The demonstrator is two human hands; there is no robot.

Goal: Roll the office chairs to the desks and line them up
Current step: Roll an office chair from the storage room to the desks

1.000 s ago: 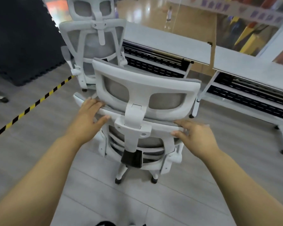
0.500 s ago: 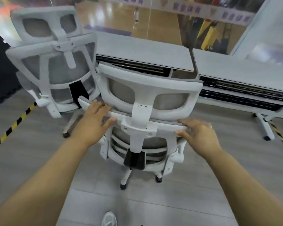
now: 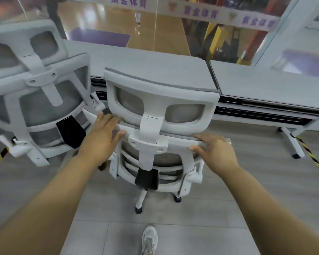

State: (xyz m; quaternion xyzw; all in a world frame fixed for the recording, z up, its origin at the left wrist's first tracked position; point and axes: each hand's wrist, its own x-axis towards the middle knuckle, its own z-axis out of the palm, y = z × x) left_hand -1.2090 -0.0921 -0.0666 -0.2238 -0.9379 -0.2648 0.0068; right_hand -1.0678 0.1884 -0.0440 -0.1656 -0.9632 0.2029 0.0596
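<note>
Grey plank floor (image 3: 247,181), mesh-backed chair (image 3: 160,111)

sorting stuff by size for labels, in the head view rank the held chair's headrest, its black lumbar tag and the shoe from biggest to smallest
1. headrest
2. black lumbar tag and shoe: look alike in size, and the shoe is cut off by the frame, so unranked.

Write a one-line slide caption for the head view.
Both hands, left and right, grip a white mesh-backed office chair facing the grey desk, beside a second matching chair.

My two forearms are bare to the frame edge — no sleeves in view; left hand (image 3: 99,138), right hand (image 3: 215,151). One foot wears a pale grey laced trainer (image 3: 149,240).
</note>
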